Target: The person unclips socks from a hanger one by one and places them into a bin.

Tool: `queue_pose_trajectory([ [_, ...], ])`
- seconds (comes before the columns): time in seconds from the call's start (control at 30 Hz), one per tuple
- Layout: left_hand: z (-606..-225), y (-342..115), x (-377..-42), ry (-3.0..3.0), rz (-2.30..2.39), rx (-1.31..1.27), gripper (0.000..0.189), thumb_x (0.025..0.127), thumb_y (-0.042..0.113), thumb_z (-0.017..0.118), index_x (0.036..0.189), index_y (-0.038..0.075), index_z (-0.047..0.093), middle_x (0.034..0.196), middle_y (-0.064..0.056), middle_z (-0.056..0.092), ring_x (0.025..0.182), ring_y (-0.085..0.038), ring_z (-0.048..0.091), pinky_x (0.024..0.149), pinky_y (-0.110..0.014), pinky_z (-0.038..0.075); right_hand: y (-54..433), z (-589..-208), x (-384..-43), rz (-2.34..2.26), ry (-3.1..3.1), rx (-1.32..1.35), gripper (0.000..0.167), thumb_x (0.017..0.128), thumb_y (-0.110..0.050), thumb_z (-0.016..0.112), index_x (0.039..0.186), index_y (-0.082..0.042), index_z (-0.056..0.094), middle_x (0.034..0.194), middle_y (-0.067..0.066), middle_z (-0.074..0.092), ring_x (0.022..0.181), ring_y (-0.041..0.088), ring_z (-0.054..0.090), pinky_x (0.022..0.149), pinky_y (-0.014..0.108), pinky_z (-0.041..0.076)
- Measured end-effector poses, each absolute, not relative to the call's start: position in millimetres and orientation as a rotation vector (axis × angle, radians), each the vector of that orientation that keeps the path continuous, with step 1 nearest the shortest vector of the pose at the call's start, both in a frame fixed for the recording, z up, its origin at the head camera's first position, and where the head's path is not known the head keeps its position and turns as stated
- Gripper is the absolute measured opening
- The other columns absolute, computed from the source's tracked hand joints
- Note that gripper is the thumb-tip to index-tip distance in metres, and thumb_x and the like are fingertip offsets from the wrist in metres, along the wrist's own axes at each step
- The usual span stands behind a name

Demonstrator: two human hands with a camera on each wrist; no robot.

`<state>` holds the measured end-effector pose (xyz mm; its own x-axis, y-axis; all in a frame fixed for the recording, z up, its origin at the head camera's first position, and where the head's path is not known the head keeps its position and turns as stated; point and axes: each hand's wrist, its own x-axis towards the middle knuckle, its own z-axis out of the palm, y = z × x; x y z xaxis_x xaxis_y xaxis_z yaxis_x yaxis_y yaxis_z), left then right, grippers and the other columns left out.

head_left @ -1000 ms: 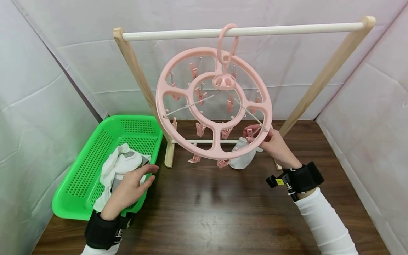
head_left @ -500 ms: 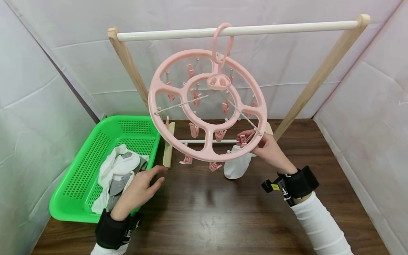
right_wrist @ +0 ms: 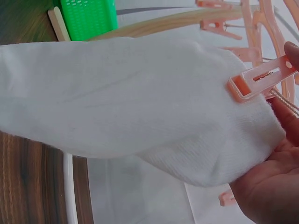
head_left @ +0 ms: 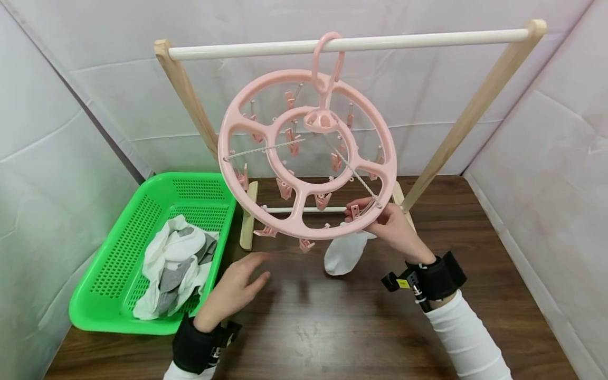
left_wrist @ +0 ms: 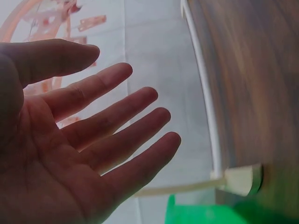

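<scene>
A round pink clip hanger (head_left: 304,211) with several dangling clothespins hangs from a white bar. At its right front, my right hand (head_left: 394,232) pinches one clothespin (head_left: 355,212). In the right wrist view, this clothespin (right_wrist: 261,79) bites the edge of a white sock (right_wrist: 140,102); my thumb is on its end, and other fingers lie behind the sock. The sock (head_left: 344,255) droops below the hanger in the head view. My left hand (head_left: 236,285), holding nothing, hovers right of the green basket (head_left: 106,258). Its fingers are spread in the left wrist view.
White and grey cloth pieces (head_left: 176,264) lie heaped in the basket. The drying rack has a white top bar (head_left: 404,42), wooden legs (head_left: 467,121) and a low white crossbar (head_left: 304,210). It stands on a dark wooden table (head_left: 304,327) before white fabric walls (head_left: 427,95).
My left hand has moved right, away from above the basket. The hanger has turned slightly, and my right hand has shifted a little left with the clothespin. The sock hangs a bit lower in view.
</scene>
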<state>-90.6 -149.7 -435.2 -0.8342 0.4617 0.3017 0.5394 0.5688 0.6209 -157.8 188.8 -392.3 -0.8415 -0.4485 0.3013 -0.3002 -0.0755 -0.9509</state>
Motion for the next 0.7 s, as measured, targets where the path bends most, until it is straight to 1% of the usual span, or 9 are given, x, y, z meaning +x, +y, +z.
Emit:
queue_pose_trajectory([
  [0.2,-447,-130,-90,-2.661,-1.199,-0.960,0.026,0.090,-0.002,0.064,0.116,0.000,0.063,0.117,-0.017,0.062,0.109,-0.031,0.059,0.089,-0.045,0.047,186,-393,-154,-2.052,2.087,-0.794,0.029,0.094,0.001,0.060,0.122,0.008,0.058,0.115,0.010,0.066,0.107,0.019,0.063,0.083,0.029,0.051],
  [0.37,-452,-115,-91,-2.654,-1.240,-0.987,0.027,0.090,0.000,0.064,0.117,-0.002,0.062,0.116,-0.017,0.062,0.108,-0.030,0.059,0.089,-0.043,0.047,184,-394,-151,-2.032,2.096,-0.773,0.030,0.092,0.003,0.061,0.122,0.008,0.058,0.114,0.008,0.067,0.107,0.017,0.062,0.079,0.028,0.052],
  [0.47,-454,-107,-93,-2.621,-1.266,-0.989,0.032,0.089,0.002,0.067,0.121,-0.001,0.060,0.118,-0.015,0.061,0.111,-0.029,0.058,0.091,-0.042,0.046,182,-394,-149,-2.059,2.053,-0.771,0.029,0.092,0.004,0.061,0.121,0.005,0.060,0.115,0.007,0.067,0.109,0.018,0.062,0.078,0.028,0.052],
  [0.6,-457,-96,-97,-2.553,-1.341,-1.012,0.043,0.086,0.001,0.071,0.126,-0.003,0.056,0.124,-0.016,0.058,0.119,-0.030,0.053,0.095,-0.043,0.043,180,-393,-147,-2.081,2.029,-0.785,0.030,0.092,0.004,0.061,0.121,0.008,0.059,0.116,0.008,0.066,0.111,0.023,0.061,0.078,0.028,0.052],
  [0.7,-457,-87,-100,-2.539,-1.399,-1.006,0.050,0.084,0.001,0.073,0.129,-0.004,0.053,0.127,-0.018,0.057,0.122,-0.032,0.051,0.097,-0.045,0.041,180,-392,-146,-2.071,2.052,-0.784,0.031,0.092,0.003,0.061,0.122,0.009,0.058,0.116,0.008,0.067,0.109,0.025,0.061,0.077,0.029,0.053],
])
